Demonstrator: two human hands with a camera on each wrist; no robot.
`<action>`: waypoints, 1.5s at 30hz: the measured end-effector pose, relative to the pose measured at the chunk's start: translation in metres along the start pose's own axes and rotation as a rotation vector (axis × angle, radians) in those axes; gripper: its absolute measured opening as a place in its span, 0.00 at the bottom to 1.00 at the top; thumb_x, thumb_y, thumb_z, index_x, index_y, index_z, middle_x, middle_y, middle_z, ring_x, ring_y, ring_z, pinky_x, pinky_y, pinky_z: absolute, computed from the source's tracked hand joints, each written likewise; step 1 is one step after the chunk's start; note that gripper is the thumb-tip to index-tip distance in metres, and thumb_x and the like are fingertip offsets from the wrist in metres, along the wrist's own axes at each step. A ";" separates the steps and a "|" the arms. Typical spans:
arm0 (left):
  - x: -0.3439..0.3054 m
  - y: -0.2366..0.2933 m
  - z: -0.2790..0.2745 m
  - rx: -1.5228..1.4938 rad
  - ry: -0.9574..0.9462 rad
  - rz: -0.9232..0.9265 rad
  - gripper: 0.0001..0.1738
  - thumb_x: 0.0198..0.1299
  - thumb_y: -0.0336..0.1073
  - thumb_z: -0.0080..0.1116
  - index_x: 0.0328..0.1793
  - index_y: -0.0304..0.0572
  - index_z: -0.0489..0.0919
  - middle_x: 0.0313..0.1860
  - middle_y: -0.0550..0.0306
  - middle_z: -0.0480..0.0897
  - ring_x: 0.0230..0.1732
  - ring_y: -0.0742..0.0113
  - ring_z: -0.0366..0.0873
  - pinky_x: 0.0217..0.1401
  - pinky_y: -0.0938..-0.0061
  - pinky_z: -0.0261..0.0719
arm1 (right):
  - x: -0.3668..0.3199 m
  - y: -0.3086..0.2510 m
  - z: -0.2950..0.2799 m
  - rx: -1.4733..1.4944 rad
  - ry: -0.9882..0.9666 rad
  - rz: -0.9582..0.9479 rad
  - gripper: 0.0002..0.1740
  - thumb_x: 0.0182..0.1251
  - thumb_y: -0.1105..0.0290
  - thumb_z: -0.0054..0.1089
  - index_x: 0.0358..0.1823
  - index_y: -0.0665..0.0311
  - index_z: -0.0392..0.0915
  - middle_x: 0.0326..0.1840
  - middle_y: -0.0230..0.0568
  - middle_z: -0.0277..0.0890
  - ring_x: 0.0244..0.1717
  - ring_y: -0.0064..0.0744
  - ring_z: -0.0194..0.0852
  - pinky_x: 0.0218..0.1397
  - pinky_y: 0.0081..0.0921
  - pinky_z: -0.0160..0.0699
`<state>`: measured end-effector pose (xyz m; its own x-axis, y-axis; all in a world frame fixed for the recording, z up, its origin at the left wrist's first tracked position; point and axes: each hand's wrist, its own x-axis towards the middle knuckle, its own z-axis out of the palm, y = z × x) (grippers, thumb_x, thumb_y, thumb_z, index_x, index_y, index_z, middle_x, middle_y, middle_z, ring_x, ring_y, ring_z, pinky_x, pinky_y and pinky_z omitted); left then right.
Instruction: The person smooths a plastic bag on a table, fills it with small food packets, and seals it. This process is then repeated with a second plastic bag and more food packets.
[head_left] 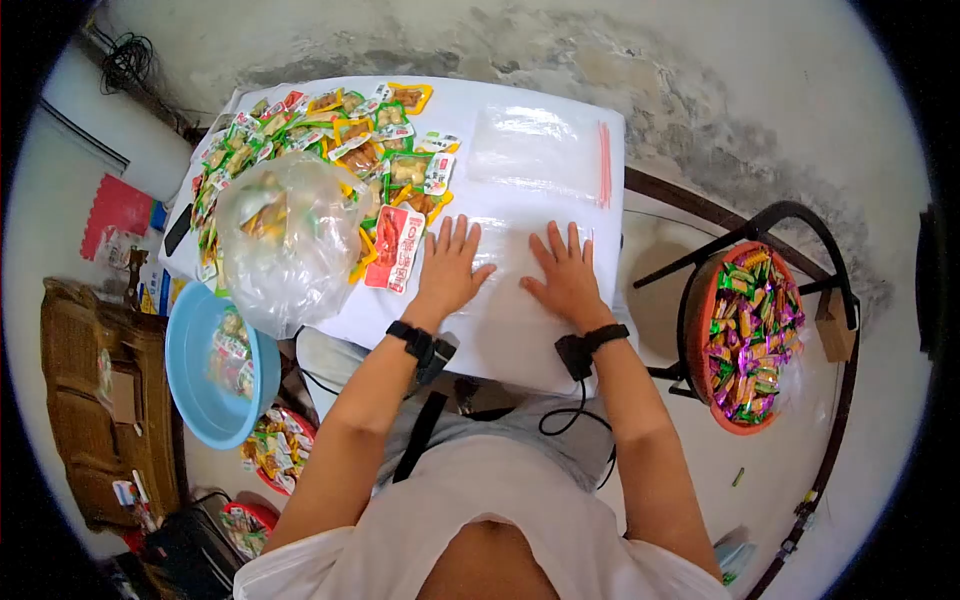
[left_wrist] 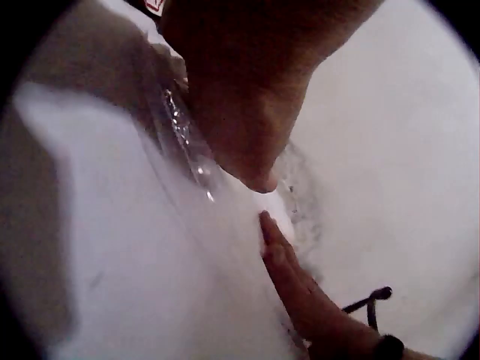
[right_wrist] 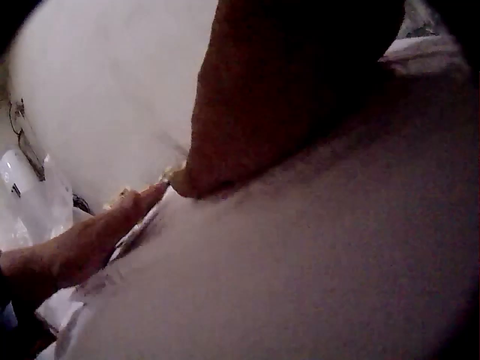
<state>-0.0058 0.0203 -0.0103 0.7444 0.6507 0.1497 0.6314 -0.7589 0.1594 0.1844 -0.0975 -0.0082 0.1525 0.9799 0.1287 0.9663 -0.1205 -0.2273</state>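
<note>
Both hands lie palm down with fingers spread on a clear flat plastic bag (head_left: pixel 505 235) at the front of the white-covered table. The left hand (head_left: pixel 449 272) is on its left part, next to a red-and-white packet (head_left: pixel 394 250). On its right part rests the right hand (head_left: pixel 568 278), thumb pointing toward the left hand. Shiny clear plastic (left_wrist: pixel 184 135) shows beside the left hand in the left wrist view. Beyond the hands lies a stack of clear bags (head_left: pixel 535 150) with red strips along the right edge.
Small food packets (head_left: pixel 408 172) are heaped on the table's left, beside a bulging clear bag (head_left: pixel 290 270). A blue basin (head_left: pixel 187 380) stands at the left. To the right, an orange basket (head_left: pixel 703 375) holds purple and green wrapped pieces, near a black metal frame (head_left: pixel 800 208).
</note>
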 end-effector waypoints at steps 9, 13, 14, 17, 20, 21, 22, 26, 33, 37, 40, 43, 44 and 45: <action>-0.054 0.026 -0.010 -0.059 -0.109 0.158 0.41 0.55 0.57 0.56 0.71 0.45 0.60 0.74 0.45 0.53 0.75 0.43 0.44 0.69 0.40 0.49 | -0.047 -0.032 -0.007 0.054 -0.160 -0.086 0.43 0.56 0.43 0.57 0.71 0.52 0.57 0.76 0.52 0.39 0.76 0.63 0.28 0.67 0.69 0.35; -0.052 0.023 -0.011 -0.077 -0.070 0.186 0.41 0.55 0.53 0.58 0.71 0.42 0.59 0.74 0.41 0.52 0.74 0.41 0.45 0.69 0.42 0.49 | -0.051 -0.032 -0.007 0.069 -0.110 -0.067 0.42 0.56 0.45 0.58 0.70 0.54 0.58 0.75 0.53 0.41 0.76 0.60 0.31 0.69 0.65 0.38; -0.051 0.021 -0.009 -0.180 -0.046 0.117 0.41 0.54 0.52 0.59 0.71 0.41 0.60 0.73 0.37 0.52 0.74 0.41 0.45 0.69 0.43 0.49 | -0.047 -0.030 -0.006 0.078 -0.110 -0.049 0.42 0.55 0.46 0.59 0.69 0.57 0.59 0.74 0.55 0.45 0.75 0.60 0.34 0.70 0.61 0.42; -0.043 0.009 -0.007 -0.314 0.116 0.046 0.41 0.53 0.46 0.63 0.69 0.33 0.60 0.69 0.26 0.54 0.72 0.37 0.49 0.70 0.50 0.54 | -0.037 0.006 0.019 0.237 0.313 0.143 0.38 0.54 0.57 0.64 0.64 0.68 0.62 0.65 0.61 0.59 0.67 0.62 0.51 0.67 0.50 0.55; -0.030 -0.007 0.001 -0.440 0.256 -0.251 0.37 0.50 0.40 0.64 0.64 0.30 0.65 0.61 0.29 0.66 0.63 0.37 0.62 0.66 0.60 0.62 | -0.026 0.008 -0.016 0.277 0.339 0.416 0.29 0.52 0.65 0.65 0.53 0.74 0.68 0.54 0.62 0.68 0.56 0.60 0.63 0.59 0.44 0.63; -0.025 -0.009 -0.003 -0.438 0.261 -0.243 0.37 0.50 0.40 0.64 0.64 0.30 0.65 0.61 0.29 0.66 0.63 0.37 0.62 0.66 0.60 0.62 | -0.022 0.014 -0.021 0.288 0.254 0.570 0.26 0.53 0.64 0.64 0.50 0.73 0.70 0.52 0.63 0.68 0.54 0.59 0.64 0.57 0.45 0.64; -0.020 -0.011 -0.008 -0.521 0.181 -0.316 0.35 0.49 0.40 0.65 0.62 0.31 0.67 0.58 0.32 0.69 0.61 0.39 0.64 0.64 0.60 0.64 | -0.018 0.022 -0.020 0.266 0.198 0.575 0.22 0.52 0.65 0.64 0.45 0.70 0.73 0.49 0.58 0.72 0.52 0.57 0.68 0.53 0.43 0.69; -0.013 -0.032 0.007 -0.607 0.083 -0.358 0.29 0.45 0.40 0.67 0.55 0.40 0.76 0.45 0.42 0.76 0.48 0.50 0.73 0.53 0.63 0.71 | -0.010 0.029 -0.016 0.366 0.138 0.684 0.18 0.51 0.64 0.64 0.40 0.67 0.74 0.46 0.53 0.75 0.48 0.54 0.73 0.48 0.43 0.72; -0.024 -0.020 -0.010 -0.641 0.056 -0.363 0.17 0.49 0.33 0.63 0.48 0.46 0.81 0.35 0.49 0.78 0.36 0.58 0.76 0.40 0.69 0.74 | -0.015 0.031 -0.013 0.444 0.147 0.640 0.29 0.51 0.65 0.64 0.55 0.66 0.68 0.51 0.55 0.71 0.53 0.53 0.70 0.54 0.41 0.70; -0.011 0.007 -0.039 -0.625 0.228 -0.101 0.21 0.51 0.20 0.51 0.50 0.47 0.80 0.48 0.50 0.78 0.44 0.56 0.76 0.43 0.70 0.76 | -0.011 0.026 -0.026 0.467 0.227 0.504 0.44 0.49 0.68 0.66 0.68 0.70 0.54 0.63 0.60 0.59 0.64 0.56 0.57 0.66 0.39 0.59; 0.000 0.043 -0.082 -0.511 0.300 0.212 0.23 0.49 0.19 0.51 0.52 0.46 0.79 0.53 0.53 0.78 0.45 0.56 0.76 0.44 0.69 0.77 | -0.005 0.041 -0.009 0.443 0.327 0.313 0.50 0.49 0.70 0.66 0.71 0.70 0.46 0.67 0.61 0.54 0.68 0.55 0.51 0.70 0.38 0.54; 0.011 0.065 -0.119 -0.473 0.222 0.416 0.25 0.48 0.17 0.49 0.54 0.43 0.79 0.57 0.56 0.77 0.47 0.58 0.77 0.45 0.69 0.77 | -0.001 0.054 0.000 0.776 0.326 0.383 0.51 0.52 0.69 0.67 0.72 0.70 0.42 0.70 0.58 0.50 0.68 0.49 0.54 0.70 0.37 0.54; 0.015 0.070 -0.131 -0.483 0.219 0.446 0.25 0.49 0.17 0.49 0.54 0.41 0.78 0.57 0.55 0.77 0.47 0.57 0.77 0.46 0.70 0.77 | -0.001 0.055 -0.002 0.774 0.327 0.384 0.51 0.52 0.69 0.67 0.72 0.70 0.42 0.70 0.58 0.50 0.68 0.49 0.54 0.70 0.37 0.54; 0.020 0.073 -0.136 -0.494 0.214 0.475 0.25 0.49 0.17 0.48 0.55 0.40 0.78 0.57 0.53 0.77 0.47 0.57 0.77 0.46 0.71 0.77 | -0.002 0.050 -0.015 1.217 0.298 0.520 0.50 0.54 0.68 0.67 0.72 0.69 0.43 0.69 0.56 0.54 0.66 0.45 0.58 0.68 0.38 0.56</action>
<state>0.0251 -0.0186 0.1373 0.8235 0.2820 0.4923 0.0400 -0.8944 0.4454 0.2352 -0.1076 -0.0057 0.6292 0.7744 -0.0663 0.0129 -0.0957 -0.9953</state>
